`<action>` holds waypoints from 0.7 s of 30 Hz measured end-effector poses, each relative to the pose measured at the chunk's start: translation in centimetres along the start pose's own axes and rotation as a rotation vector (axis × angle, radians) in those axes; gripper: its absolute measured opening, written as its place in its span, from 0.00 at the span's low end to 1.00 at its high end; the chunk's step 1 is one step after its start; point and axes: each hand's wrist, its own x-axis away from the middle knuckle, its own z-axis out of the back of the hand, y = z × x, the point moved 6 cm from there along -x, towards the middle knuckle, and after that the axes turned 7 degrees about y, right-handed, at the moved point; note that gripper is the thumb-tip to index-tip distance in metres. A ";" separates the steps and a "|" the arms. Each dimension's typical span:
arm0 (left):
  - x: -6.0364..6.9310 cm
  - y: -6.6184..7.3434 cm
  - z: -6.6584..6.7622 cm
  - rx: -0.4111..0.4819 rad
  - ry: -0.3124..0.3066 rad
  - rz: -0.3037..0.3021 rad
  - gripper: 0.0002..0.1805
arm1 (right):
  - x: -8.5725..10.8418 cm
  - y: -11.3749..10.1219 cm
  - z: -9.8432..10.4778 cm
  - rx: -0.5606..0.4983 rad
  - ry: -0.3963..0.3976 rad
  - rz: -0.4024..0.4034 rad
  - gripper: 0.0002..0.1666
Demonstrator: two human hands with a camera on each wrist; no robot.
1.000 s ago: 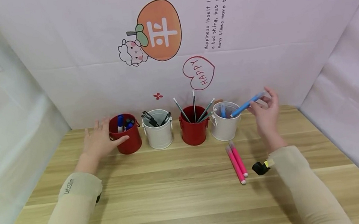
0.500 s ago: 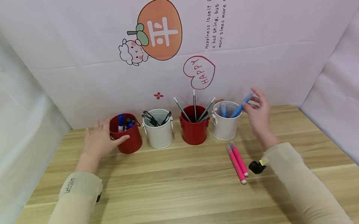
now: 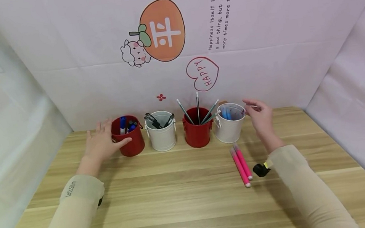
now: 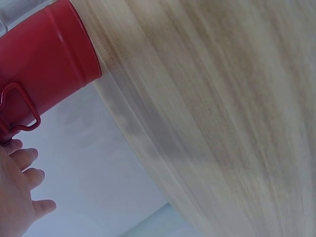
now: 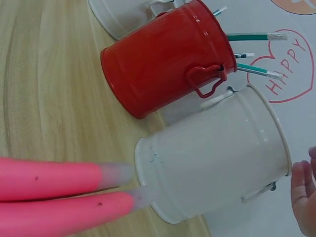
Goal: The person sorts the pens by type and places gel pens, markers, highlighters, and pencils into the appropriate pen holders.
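Note:
My right hand is beside the rim of the right-hand white bucket, fingers loosely bent and holding nothing. Inside that bucket stand blue markers. In the right wrist view, the fingertips are close to the bucket's rim. My left hand rests against the left red bucket, fingers spread and thumb across its front. That bucket holds blue-capped markers. Two pink markers lie on the table in front of the right white bucket.
Between those buckets stand a white bucket with black pens and a red bucket with several pencils. The wooden table meets a printed white backdrop behind the row.
The blue marker that my right hand held has gone down into the right white bucket, and the hand has let go of it. The left hand has stayed in place.

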 end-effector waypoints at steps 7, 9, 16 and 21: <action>0.0 0.0 0.0 0.002 0.003 0.001 0.65 | 0.1 -0.7 -0.1 0.026 -0.120 -0.076 0.20; 0.0 0.0 0.0 0.003 0.003 -0.001 0.65 | 0.2 -1.0 -0.1 0.062 -0.171 -0.079 0.21; -0.1 0.0 -0.1 0.005 -0.003 0.002 0.65 | 0.8 -2.0 -0.1 0.201 -0.309 -0.030 0.24; -0.1 0.0 0.0 0.004 -0.002 0.000 0.64 | 1.2 -2.5 0.1 0.244 -0.351 -0.020 0.24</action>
